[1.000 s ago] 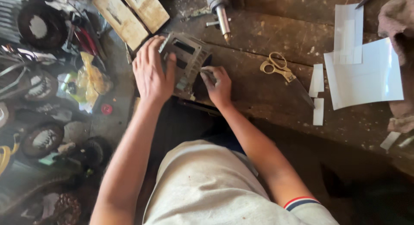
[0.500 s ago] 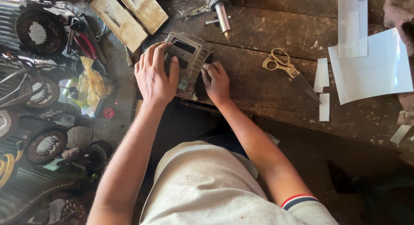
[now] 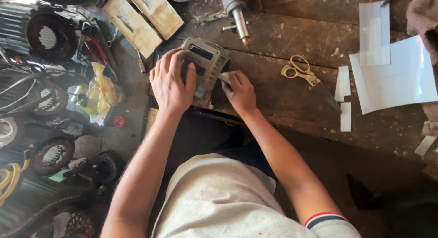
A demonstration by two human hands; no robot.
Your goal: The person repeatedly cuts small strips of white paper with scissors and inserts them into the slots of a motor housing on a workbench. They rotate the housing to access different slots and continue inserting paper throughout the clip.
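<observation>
Yellow-handled scissors [image 3: 305, 74] lie on the worn wooden counter [image 3: 283, 33], blades pointing toward 2 small white paper strips [image 3: 344, 96]. Larger white sheets [image 3: 392, 78] sit further along that side. 2 flat wooden boards [image 3: 143, 17] rest at the far edge, beside a metal shaft [image 3: 238, 14]. On the floor: dark ringed motor cores [image 3: 48, 37] (several), a yellow plastic bag [image 3: 102, 90], a red cap [image 3: 119, 121].

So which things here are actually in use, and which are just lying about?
In use: left hand pressing on the grey metal frame; right hand at its edge.
Lying about: scissors, white paper sheets, wooden boards, stator rings.
</observation>
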